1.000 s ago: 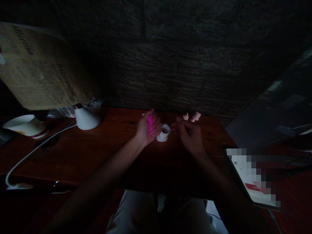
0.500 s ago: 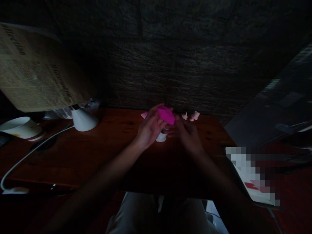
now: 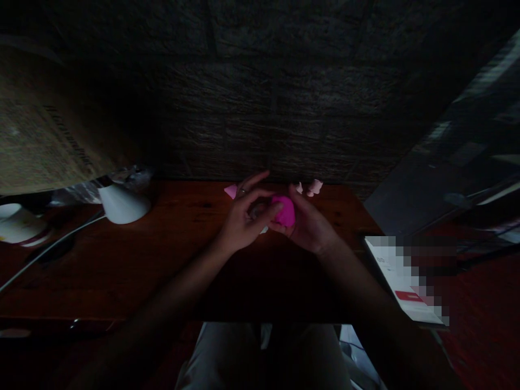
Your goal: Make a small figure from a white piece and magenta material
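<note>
Over the middle of the wooden table, a bright pink lump (image 3: 284, 210), soft-looking like modelling clay, is held between both hands. My right hand (image 3: 312, 225) cradles it from the right, fingers beneath and thumb raised along its side. From the left, my left hand (image 3: 242, 219) pinches its edge with the thumb and a curled finger, while another finger sticks out. Partly hidden below the hands is a small white object (image 3: 264, 230). A lighter pink pointed piece (image 3: 231, 190) lies behind my left hand. Beyond my right hand sit pale pink shaped pieces (image 3: 315, 187).
On the left stand a lamp with a white conical base (image 3: 124, 205) and printed shade (image 3: 44, 124), and a paper cup (image 3: 18, 223). A white cable (image 3: 57, 246) crosses the table. A stone-patterned wall (image 3: 252, 108) rises behind; a white, partly blurred flat item (image 3: 402, 287) lies right.
The pink lump has turned and come slightly lower, from my left palm into my right hand. My left hand has rolled over to pinch its edge. The view has shifted a little.
</note>
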`<state>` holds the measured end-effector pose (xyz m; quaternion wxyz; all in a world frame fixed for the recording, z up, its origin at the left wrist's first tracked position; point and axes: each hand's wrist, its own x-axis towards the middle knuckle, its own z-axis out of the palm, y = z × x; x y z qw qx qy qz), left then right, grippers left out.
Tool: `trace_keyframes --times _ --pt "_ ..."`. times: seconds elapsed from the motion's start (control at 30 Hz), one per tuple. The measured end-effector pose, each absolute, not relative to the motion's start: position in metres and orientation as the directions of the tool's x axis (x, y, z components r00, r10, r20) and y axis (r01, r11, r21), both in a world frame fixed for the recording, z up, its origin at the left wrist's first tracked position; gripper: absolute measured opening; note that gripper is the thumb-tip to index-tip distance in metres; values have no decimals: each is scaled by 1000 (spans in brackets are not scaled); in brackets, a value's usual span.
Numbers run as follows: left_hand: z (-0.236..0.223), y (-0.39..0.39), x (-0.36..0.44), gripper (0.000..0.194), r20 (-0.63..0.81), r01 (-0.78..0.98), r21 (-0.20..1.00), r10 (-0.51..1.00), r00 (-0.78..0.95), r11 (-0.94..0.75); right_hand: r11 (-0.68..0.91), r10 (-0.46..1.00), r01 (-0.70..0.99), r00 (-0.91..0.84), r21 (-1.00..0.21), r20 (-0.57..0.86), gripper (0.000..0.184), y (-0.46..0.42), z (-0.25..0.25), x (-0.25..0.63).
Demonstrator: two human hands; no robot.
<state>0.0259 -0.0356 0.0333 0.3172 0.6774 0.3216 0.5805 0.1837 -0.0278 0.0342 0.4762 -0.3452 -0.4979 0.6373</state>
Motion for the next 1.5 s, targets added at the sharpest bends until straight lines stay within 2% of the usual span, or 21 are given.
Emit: trace_keyframes --times 0.07,0.17,0.23,0.37,0.47,0.6,0.67,0.8,0.93,1.03,1.2,1.37,1.43,1.5 --pt "32 -36 26 11 561 42 820 815 144 -571 -69 941 -297 -337 -952 37 41 -27 32 185" --pt "29 -37 29 25 511 -75 860 850 125 -506 -106 937 -350 -350 -931 25 31 -23 29 186" --pt "27 -35 28 28 460 -170 876 888 18 -451 -131 941 -362 -337 -923 -1 27 -21 30 187" --pt "30 -21 19 18 381 -248 858 881 -280 -450 -172 949 -411 -312 -895 -39 21 -22 37 191" --pt "29 -8 12 24 286 -310 859 885 -368 -407 -227 936 -447 -346 -865 -67 27 -24 40 190" --pt "20 1 10 39 371 -134 885 850 -373 -445 -278 901 -465 -429 -840 -61 54 -23 37 190" --pt "16 1 11 47 440 -28 878 829 -345 -478 -293 896 -499 -440 -816 -53 56 -20 35 191" --pt "14 -3 13 56 533 98 843 796 -285 -529 -284 927 -586 -370 -759 -61 48 -16 31 193" --pt "13 -5 15 61 574 145 818 780 -251 -556 -252 948 -620 -312 -743 -61 18 -16 32 194" --pt "12 -5 16 63 596 158 803 764 -247 -575 -273 945 -621 -318 -734 -82 23 -17 31 197" --pt "14 -6 15 64 593 173 806 769 -238 -567 -359 919 -559 -351 -747 -178 17 -11 28 204" --pt "16 -8 15 62 601 175 799 762 -241 -576 -319 934 -619 -334 -718 -128 17 -7 31 209" --pt "16 -8 15 62 600 168 800 761 -248 -577 -320 937 -648 -324 -691 -131 9 -6 33 209" --pt "16 -8 15 63 603 162 797 758 -250 -581 -315 945 -692 -295 -650 -144 21 -7 34 208"
